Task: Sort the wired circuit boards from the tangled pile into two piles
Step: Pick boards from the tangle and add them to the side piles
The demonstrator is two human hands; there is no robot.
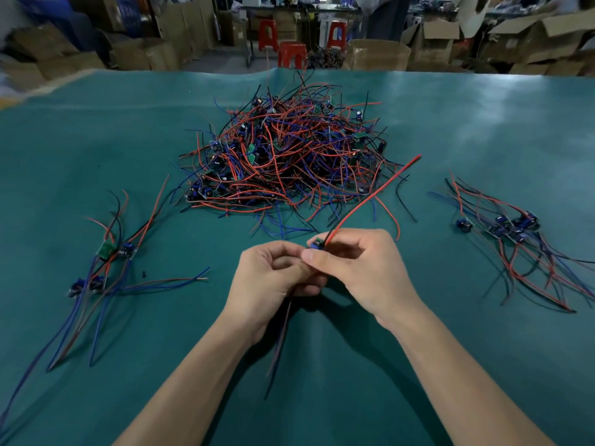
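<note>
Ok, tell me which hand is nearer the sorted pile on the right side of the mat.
Right. The right hand is at mid-mat, with the right-side pile off to its right; the left hand sits beside it, farther from that pile.

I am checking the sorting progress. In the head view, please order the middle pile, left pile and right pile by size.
1. Middle pile, clearly largest.
2. Right pile and left pile: both small and look alike, so I cannot rank them.
</note>
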